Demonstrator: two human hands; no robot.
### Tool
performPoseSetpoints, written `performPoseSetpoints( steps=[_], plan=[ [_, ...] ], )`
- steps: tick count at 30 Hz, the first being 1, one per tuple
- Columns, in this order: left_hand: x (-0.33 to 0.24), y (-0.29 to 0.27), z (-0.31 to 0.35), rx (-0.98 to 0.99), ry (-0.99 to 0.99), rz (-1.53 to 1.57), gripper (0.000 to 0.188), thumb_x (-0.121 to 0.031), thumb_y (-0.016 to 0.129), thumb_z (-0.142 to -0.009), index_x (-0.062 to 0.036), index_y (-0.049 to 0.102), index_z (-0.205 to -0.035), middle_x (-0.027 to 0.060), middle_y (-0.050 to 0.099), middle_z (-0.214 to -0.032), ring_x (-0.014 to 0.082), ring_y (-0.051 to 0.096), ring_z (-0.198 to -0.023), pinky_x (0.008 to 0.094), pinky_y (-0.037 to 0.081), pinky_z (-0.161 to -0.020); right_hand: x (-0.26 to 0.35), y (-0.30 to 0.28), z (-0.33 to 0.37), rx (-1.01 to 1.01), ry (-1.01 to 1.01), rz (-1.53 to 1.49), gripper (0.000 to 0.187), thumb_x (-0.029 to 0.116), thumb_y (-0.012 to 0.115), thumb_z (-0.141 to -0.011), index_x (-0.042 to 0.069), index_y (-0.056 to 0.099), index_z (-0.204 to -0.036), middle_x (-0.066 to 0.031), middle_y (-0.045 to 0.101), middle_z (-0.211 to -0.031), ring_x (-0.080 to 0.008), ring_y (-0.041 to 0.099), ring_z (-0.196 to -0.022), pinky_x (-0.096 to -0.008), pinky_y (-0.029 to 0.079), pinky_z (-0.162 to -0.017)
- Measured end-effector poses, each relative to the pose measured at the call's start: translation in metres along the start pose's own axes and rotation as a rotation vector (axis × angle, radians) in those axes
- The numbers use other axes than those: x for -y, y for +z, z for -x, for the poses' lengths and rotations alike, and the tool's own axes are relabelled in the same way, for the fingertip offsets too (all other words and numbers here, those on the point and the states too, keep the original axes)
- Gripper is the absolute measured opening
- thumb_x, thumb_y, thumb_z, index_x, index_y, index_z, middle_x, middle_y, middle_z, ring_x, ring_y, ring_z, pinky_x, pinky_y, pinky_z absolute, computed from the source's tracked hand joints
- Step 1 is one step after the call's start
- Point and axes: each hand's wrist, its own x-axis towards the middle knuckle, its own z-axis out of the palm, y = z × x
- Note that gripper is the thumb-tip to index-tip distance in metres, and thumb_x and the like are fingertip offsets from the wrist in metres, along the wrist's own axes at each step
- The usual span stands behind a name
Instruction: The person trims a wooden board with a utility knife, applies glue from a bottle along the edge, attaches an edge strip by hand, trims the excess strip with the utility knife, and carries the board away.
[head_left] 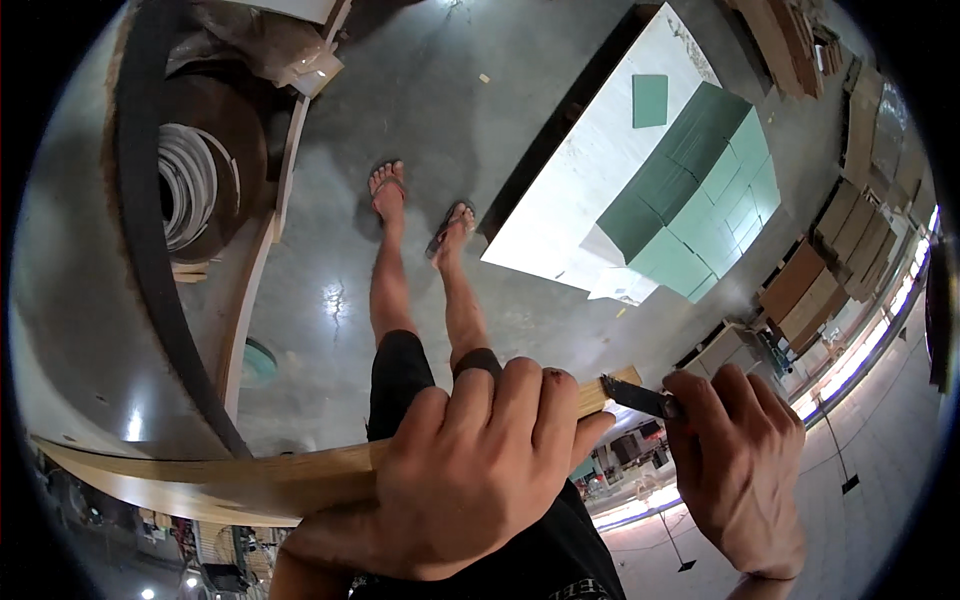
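A long, light wooden strip [290,482] runs across in front of me, from the far left to its end near the middle right. My left hand [480,470] is wrapped over the strip close to that end, thumb pointing right. In my right hand [740,460] is a dark, flat blade [640,398], pinched between thumb and curled fingers. The blade's tip meets or nearly meets the strip's end; contact is hard to judge. My fingers hide part of the blade's handle end.
At left stands a large curved panel [70,270] with a black edge, near a white coiled band [190,190]. Green boxes [690,190] lie on a white board [570,190] at the upper right. My sandalled feet [388,190] stand on the grey floor [320,300]. Cardboard stacks [855,240] line the right.
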Motion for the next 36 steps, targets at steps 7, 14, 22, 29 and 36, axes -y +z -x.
performPoseSetpoints(
  steps=[7, 14, 22, 29, 36],
  plan=[
    [0.000, -0.009, -0.003, 0.044, -0.030, 0.015, 0.044, -0.049, 0.079, -0.086, -0.0082, 0.064, -0.081, 0.0006, 0.052, -0.068, 0.0116, 0.050, -0.056, 0.0275, 0.037, -0.047, 0.003, -0.010, -0.008, 0.047, -0.011, 0.028, 0.011, 0.008, 0.069, -0.088, 0.008, 0.064, -0.098, -0.0071, 0.052, -0.073, -0.0219, 0.049, -0.062, -0.0395, 0.039, -0.056],
    [0.003, -0.009, -0.003, 0.067, 0.003, 0.029, 0.044, -0.050, 0.079, -0.086, -0.0071, 0.067, -0.085, 0.0006, 0.053, -0.068, 0.0118, 0.049, -0.056, 0.0277, 0.036, -0.047, 0.003, -0.016, -0.012, 0.117, -0.007, 0.032, 0.012, 0.008, 0.070, -0.086, 0.009, 0.063, -0.096, -0.0060, 0.051, -0.071, -0.0211, 0.049, -0.060, -0.0390, 0.039, -0.055],
    [0.001, -0.006, 0.000, 0.044, -0.039, -0.029, 0.046, -0.054, 0.079, -0.084, -0.0094, 0.068, -0.083, -0.0008, 0.053, -0.068, 0.0114, 0.048, -0.056, 0.0276, 0.033, -0.048, 0.001, -0.015, -0.019, 0.164, -0.013, 0.004, 0.013, 0.007, 0.072, -0.084, 0.009, 0.064, -0.093, -0.0055, 0.052, -0.071, -0.0212, 0.051, -0.061, -0.0388, 0.041, -0.056],
    [-0.001, -0.010, -0.003, 0.069, -0.047, -0.015, 0.047, -0.055, 0.081, -0.082, -0.0100, 0.068, -0.083, -0.0014, 0.053, -0.068, 0.0106, 0.047, -0.057, 0.0271, 0.033, -0.048, 0.006, -0.011, -0.021, 0.101, -0.033, 0.020, 0.013, 0.007, 0.073, -0.084, 0.009, 0.063, -0.092, -0.0052, 0.054, -0.071, -0.0212, 0.053, -0.061, -0.0393, 0.042, -0.055],
    [-0.001, -0.010, -0.006, 0.078, -0.046, -0.016, 0.048, -0.056, 0.083, -0.080, -0.0106, 0.069, -0.085, -0.0012, 0.055, -0.068, 0.0107, 0.047, -0.055, 0.0267, 0.032, -0.047, 0.002, -0.005, -0.024, 0.069, -0.062, -0.019, 0.012, 0.008, 0.072, -0.085, 0.009, 0.063, -0.092, -0.0056, 0.055, -0.072, -0.0217, 0.055, -0.061, -0.0383, 0.044, -0.055]
  ],
)
